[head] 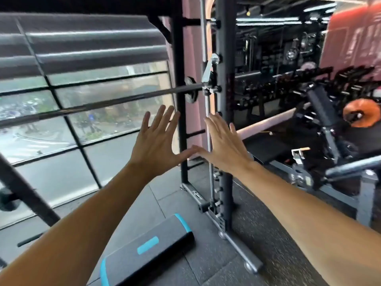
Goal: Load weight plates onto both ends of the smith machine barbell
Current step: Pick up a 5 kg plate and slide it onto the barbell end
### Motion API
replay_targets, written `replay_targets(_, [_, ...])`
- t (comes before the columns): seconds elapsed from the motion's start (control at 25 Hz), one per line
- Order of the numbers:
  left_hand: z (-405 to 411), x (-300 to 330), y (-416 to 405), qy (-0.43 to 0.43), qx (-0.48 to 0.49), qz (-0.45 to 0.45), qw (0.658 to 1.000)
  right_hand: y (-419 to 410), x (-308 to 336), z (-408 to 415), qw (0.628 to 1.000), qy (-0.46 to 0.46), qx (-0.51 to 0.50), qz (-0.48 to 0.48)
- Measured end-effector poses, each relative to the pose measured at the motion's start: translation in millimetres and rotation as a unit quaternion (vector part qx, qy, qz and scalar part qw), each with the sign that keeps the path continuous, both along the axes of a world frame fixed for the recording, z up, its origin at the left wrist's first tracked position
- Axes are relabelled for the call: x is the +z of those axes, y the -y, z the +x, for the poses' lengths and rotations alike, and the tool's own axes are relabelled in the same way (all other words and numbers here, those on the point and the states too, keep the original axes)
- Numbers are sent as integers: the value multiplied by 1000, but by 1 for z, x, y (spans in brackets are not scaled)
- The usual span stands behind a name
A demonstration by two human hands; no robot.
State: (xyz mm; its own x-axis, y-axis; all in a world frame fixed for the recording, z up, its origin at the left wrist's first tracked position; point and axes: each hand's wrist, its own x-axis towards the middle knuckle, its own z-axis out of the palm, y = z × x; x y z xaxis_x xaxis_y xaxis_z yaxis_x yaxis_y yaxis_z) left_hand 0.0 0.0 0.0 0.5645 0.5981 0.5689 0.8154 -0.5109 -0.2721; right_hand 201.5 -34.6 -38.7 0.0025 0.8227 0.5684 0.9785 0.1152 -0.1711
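Both hands are raised, flat and spread wide, holding nothing; thumbs nearly touch. The left hand (156, 139) and right hand (223, 144) sit below the bar (99, 105). The bar's long axis runs from 8 to 2 o'clock, ending at the carriage (208, 87). A plate (190, 89), possibly small, hangs at 12 o'clock, nearer the left hand.

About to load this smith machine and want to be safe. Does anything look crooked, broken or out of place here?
Nothing stands out. The barbell sits racked against the upright, a small plate near that end. The step platform lies flat on the floor. Both hands, left and right, are open and empty.
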Motion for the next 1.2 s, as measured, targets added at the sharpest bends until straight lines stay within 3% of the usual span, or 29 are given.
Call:
replay_targets(0.4, [241, -78, 9, -9, -100, -68, 993, 50, -71, 233, 993, 28, -105, -36])
replay_targets(0.64, [338, -108, 0, -16, -127, -94, 987, 61, -102, 320, 988, 6, -140, -62])
replay_targets(0.92, [416, -144, -61, -32, -150, -120, 981, 12, -134, 393, 986, -10, -147, -73])
replay_targets(1.2, [502, -165, -191, -26, -149, -140, 978, -107, -151, 492, 979, -2, -170, -108])
